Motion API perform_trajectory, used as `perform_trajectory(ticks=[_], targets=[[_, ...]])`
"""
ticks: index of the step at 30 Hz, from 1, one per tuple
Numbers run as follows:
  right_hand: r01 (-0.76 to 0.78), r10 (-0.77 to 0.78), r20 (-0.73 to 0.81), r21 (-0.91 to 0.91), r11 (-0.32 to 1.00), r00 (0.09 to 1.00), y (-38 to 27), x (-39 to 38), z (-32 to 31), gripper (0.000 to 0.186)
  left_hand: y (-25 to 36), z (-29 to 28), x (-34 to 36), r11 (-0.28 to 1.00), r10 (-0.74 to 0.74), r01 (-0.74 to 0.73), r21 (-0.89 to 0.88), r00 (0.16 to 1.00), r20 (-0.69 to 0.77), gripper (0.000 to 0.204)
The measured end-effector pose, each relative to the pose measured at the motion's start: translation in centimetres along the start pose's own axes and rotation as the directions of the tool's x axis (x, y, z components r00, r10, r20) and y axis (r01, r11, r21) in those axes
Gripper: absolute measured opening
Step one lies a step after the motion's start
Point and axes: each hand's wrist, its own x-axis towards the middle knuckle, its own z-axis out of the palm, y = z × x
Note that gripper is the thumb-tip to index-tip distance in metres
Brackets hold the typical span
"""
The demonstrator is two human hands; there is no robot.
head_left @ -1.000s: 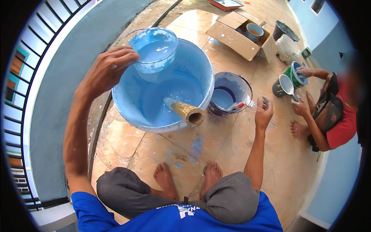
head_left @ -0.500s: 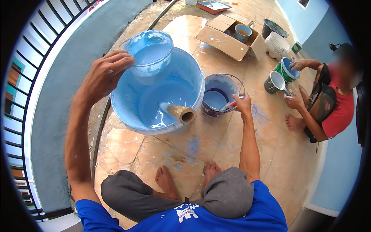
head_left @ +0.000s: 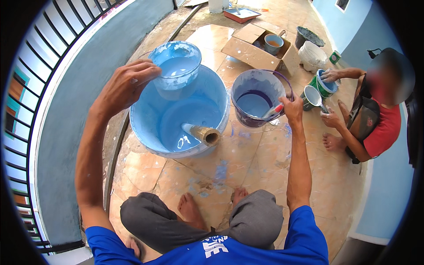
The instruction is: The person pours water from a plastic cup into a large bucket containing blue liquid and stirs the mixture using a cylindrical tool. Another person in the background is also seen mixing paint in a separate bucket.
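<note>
My left hand is closed on the rim of a small paint-smeared pail, which holds light blue paint. This pail hangs over a big tub of the same blue paint. A hollow tube or bamboo pole stands slanted in the tub, its open end jutting over the near rim. To the right, my right hand grips the edge of a purple-stained bucket, which appears lifted and tilted toward me with blue paint inside. A red-handled paintbrush lies at its rim by my fingers.
A co-worker in red sits at the right, hands at a green bucket and a smaller dark pot. Behind stand a cardboard box with a pot, a white sack-like container, and a red tray. A low wall runs along the left.
My right hand has raised the purple-stained bucket and moved it right, away from the tub. My left hand still holds the small pail over the tub, slightly shifted in view.
</note>
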Motion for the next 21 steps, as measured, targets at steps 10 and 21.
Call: perform_trajectory(ticks=[10, 21], targets=[[0.098, -0.104, 0.084, 0.062, 0.993, 0.991, -12.8, 3.6, -3.4, 0.016, 1.5, -4.9, 8.2, 0.985, 0.165, -0.169, 0.02, 0.977, 0.136, 0.015], [0.081, -0.088, 0.102, 0.067, 0.994, 0.991, -11.5, 3.6, -2.6, 0.023, 7.4, -6.9, 18.3, 0.937, 0.315, -0.349, -0.03, 0.803, 0.505, 0.014]])
